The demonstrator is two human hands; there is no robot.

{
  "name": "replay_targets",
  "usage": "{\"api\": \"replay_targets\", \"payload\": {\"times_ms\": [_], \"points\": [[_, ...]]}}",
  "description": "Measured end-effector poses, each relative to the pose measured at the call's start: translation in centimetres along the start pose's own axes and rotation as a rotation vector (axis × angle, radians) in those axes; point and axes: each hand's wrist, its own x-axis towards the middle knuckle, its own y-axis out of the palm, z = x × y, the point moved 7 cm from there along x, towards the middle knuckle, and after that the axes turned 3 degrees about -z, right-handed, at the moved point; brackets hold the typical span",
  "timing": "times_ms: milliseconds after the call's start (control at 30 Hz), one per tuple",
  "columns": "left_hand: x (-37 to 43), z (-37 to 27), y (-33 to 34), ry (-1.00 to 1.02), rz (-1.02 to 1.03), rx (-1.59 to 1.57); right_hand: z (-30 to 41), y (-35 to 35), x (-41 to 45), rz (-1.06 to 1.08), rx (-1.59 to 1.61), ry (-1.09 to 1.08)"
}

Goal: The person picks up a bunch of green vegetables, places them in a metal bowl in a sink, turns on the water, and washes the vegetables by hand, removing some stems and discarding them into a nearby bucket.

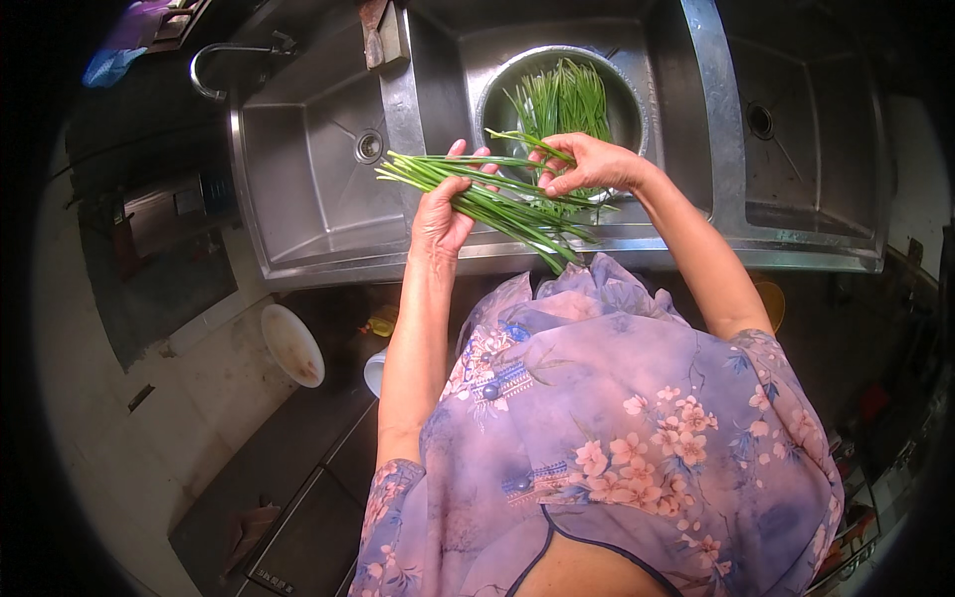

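Note:
My left hand (445, 211) grips a bundle of long green Chinese chives (496, 209), its pale stem ends pointing left and its leaf tips trailing right over the sink's front edge. Between the thumb and fingers of my right hand (589, 164) are a few chive stalks (515, 136), held just right of the bundle. Behind my hands a round metal basin (486, 89) stands in the middle sink bowl. More chives (563, 97) lie in it, partly hidden by my right hand and the bundle.
The stainless steel sink has a left bowl (280, 179) and a right bowl (783, 164). A curved faucet (205, 71) is at the back left. A cleaver-like blade and block (384, 41) rest on the left divider. A white round lid or board (292, 345) leans below left.

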Motion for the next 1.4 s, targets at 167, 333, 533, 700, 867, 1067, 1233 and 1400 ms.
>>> {"api": "replay_targets", "payload": {"times_ms": [167, 333, 533, 700, 867, 1067, 1233, 1400], "points": [[0.1, -0.1, -0.2, -0.003, -0.001, -0.02, -0.6, -0.6, 0.4, -0.068, -0.056, -0.014], [0.2, -0.1, -0.6, -0.006, 0.012, -0.051, -0.7, -1.0, 0.3, -0.077, 0.027, 0.09], [0.0, -0.2, -0.7, -0.007, -0.001, -0.013, -0.7, -0.9, 0.5, -0.047, 0.195, 0.02], [0.3, 0.0, -1.1, -0.031, 0.007, 0.02, -1.1, -1.0, 0.7, -0.043, 0.216, 0.014], [0.4, 0.1, -1.1, -0.02, -0.015, 0.03, -0.9, -1.0, 0.6, -0.063, 0.215, 0.03], [0.9, 0.2, -1.2, 0.006, -0.045, 0.011, -1.1, -1.9, 0.4, -0.143, 0.132, 0.023], [1.1, 0.4, -1.8, 0.024, -0.101, 0.001, 1.1, -4.5, -1.2, -0.514, -0.206, -0.204], [1.5, 0.7, -2.1, 0.05, -0.118, 0.01, -0.1, -2.4, -0.9, -0.277, -0.128, -0.071]]}}
